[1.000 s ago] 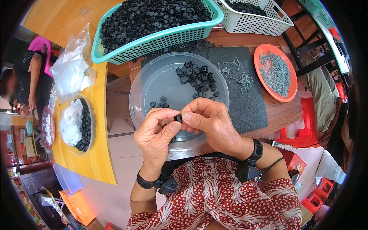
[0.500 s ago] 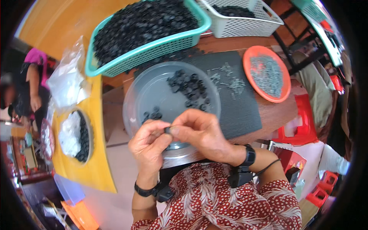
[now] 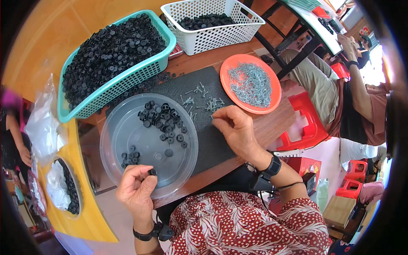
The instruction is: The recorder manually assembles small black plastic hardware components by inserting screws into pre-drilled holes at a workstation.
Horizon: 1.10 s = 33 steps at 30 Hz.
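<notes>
Pinching one black cap [image 3: 152, 172], the left hand [image 3: 137, 188] has one clear bowl [image 3: 137, 142] beyond its fingers, while the right hand [image 3: 237, 131], whose grasp one cannot tell, has several screws [image 3: 214, 103] by its fingertips.

At the lower left of centre, the left hand [image 3: 137, 189] pinches a small black part [image 3: 152, 172] between thumb and forefinger at the near rim of a clear round tub [image 3: 138, 142], which holds scattered black caps [image 3: 158, 115]. Right of centre, the right hand [image 3: 239, 129] hovers over a dark mat [image 3: 210, 146], fingertips close together beside loose screws [image 3: 213, 104]; whether they grip one is unclear. An orange plate [image 3: 276, 80] of screws sits just beyond on the brown counter [image 3: 274, 125]. A heaped teal basket [image 3: 123, 88] fills the upper left, beside a white basket [image 3: 219, 41] at top centre.
</notes>
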Tool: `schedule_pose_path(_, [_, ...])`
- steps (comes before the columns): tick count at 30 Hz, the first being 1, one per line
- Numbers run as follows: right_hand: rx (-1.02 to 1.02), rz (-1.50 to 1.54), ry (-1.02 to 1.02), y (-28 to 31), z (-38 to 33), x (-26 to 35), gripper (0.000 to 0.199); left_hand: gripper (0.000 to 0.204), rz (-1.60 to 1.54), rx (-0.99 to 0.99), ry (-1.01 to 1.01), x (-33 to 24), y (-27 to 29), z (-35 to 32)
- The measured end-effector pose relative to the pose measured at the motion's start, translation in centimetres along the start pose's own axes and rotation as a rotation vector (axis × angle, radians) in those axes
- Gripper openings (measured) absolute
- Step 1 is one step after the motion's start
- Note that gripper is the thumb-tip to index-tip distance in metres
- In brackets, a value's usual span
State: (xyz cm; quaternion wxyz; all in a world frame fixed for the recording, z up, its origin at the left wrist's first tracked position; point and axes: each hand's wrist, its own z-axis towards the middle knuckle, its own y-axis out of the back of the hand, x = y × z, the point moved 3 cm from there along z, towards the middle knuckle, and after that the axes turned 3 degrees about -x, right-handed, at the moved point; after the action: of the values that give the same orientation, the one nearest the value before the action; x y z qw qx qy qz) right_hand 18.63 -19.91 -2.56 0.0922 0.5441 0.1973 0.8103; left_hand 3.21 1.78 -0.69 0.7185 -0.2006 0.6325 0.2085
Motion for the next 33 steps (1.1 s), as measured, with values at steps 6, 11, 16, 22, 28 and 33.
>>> schedule_pose_path(6, [0.036,-0.408,0.372,-1.1,0.9,-0.1,0.014,0.019,0.007,-0.005,0.009,0.1,-0.1,0.2])
schedule_pose_path(11, [0.170,-0.596,0.474,-1.8,0.8,0.3,0.015,0.019,0.013,-0.015,0.017,0.0,0.2,0.0])
schedule_pose_path(16, [0.165,-0.305,0.437,-0.9,0.6,1.1,0.016,0.021,-0.130,-0.020,0.105,-0.5,-0.2,0.3])
schedule_pose_path(22, [0.271,0.125,0.076,-1.6,0.2,6.1,0.010,0.024,-0.475,0.086,0.294,0.0,0.2,0.5])
schedule_pose_path(28, [0.397,0.471,0.150,-4.8,-1.6,9.4,0.013,0.027,-0.547,0.108,0.323,0.0,-0.5,0.3])
schedule_pose_path(33, [0.393,0.557,0.183,-5.9,-2.4,10.0,0.014,0.026,-0.568,0.101,0.324,-0.1,-0.5,0.2])
